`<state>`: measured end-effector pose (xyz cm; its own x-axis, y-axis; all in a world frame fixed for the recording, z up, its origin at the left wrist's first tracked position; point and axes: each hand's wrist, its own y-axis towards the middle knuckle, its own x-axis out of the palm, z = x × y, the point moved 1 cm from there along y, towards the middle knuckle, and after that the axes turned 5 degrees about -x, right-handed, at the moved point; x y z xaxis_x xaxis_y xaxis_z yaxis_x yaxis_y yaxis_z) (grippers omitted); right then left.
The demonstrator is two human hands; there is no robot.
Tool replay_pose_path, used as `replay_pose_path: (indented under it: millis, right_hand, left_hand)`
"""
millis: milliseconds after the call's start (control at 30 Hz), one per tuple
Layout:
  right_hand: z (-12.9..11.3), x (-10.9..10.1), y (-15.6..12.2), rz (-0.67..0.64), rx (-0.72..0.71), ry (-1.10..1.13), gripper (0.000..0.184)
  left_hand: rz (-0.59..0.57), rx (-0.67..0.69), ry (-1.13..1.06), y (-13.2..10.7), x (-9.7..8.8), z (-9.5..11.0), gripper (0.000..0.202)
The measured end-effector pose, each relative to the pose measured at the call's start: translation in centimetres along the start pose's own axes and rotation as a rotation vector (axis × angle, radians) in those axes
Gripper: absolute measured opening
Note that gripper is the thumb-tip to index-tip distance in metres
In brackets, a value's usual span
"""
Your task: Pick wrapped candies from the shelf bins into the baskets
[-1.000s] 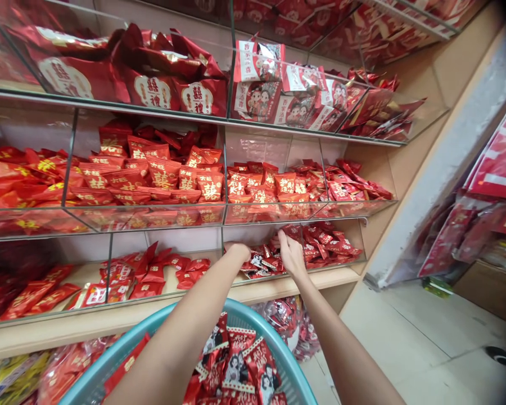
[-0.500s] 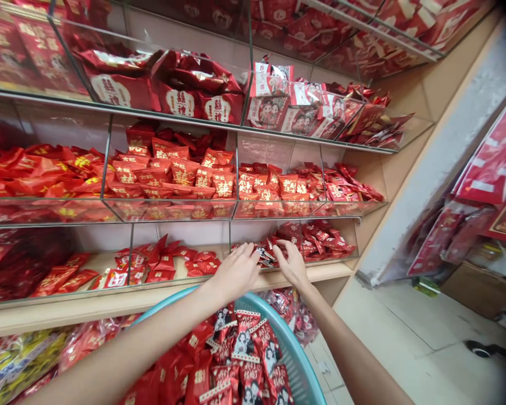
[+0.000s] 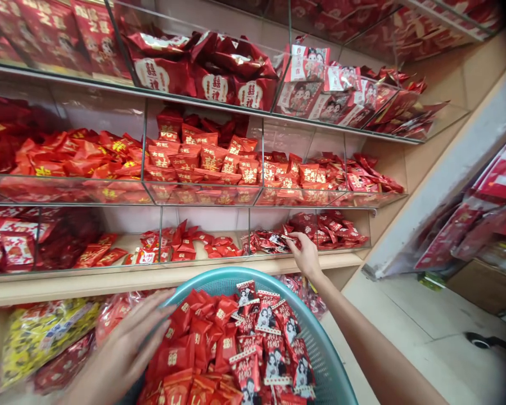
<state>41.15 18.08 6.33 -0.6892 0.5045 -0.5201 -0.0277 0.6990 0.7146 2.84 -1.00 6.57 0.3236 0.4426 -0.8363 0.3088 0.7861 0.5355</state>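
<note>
Right hand (image 3: pixel 307 256) at packets (image 3: pixel 270 241); teal basket (image 3: pixel 322 349)

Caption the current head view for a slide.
Right hand at small packets on a shelf, left hand by a teal basket of red packets.

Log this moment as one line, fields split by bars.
left hand: fingers extended, at left side of basket, contact unclear | right hand: at shelf packets, grip unclear | basket: holds red packets
</note>
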Motion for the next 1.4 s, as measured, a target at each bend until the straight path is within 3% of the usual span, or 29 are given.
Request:
replay_pose_path:
  millis: [133,267,367,467,567,667,767,967,1100,1233,1400]
  right_hand:
    - [-1.6,-1.2,0.0,0.16,0.159,0.178,0.033]
    - [-4.3,-2.3,-0.8,0.293,0.424,0.564,0.031]
    - [-8.3,-2.4,-2.5,0.204,0.611,0.917,0.024]
    - [-13.2,-2.2,-4.8,0.069,0.72,1.112,0.019]
    - [-17.3,-1.9,-6.9,-0.062,0.721,1.202,0.015]
    - [-19.2,-1.9,-8.2,-0.147,0.699,1.221,0.013]
    - [-18.9,-2.3,-8.7,-0.127,0.676,1.156,0.015]
    - [-17.0,-3.5,-9.6,-0.012,0.563,0.771,0.023]
    - [-16.7,-4.2,-10.7,-0.014,0.593,0.725,0.023]
    - [-16.3,-5.0,-12.5,-0.165,0.688,0.72,0.025]
    - [-15.0,-5.8,-16.4,-0.585,0.728,0.677,0.032]
  left_hand:
    - [0.039,0.048,-0.048,-1.8,1.1,0.7,0.038]
    - [0.021,-0.031,-0.186,-1.1,0.9,1.8,0.036]
    - [-0.061,-0.227,-0.451,1.4,0.4,3.8,0.03]
    - [-0.255,-0.453,-0.879,4.4,0.5,6.8,0.03]
    - [-0.456,-0.531,-1.214,6.0,1.5,9.7,0.034]
    - [-0.537,-0.601,-1.331,6.1,2.7,11.3,0.037]
    - [-0.527,-0.578,-1.348,6.0,3.1,11.5,0.035]
    - [-0.491,-0.436,-1.239,7.2,2.4,10.2,0.028]
    - [-0.526,-0.343,-1.117,7.5,2.3,9.8,0.028]
    - [-0.508,-0.276,-0.974,7.6,2.5,9.5,0.029]
    - [-0.547,-0.167,-0.753,8.0,3.4,9.7,0.033]
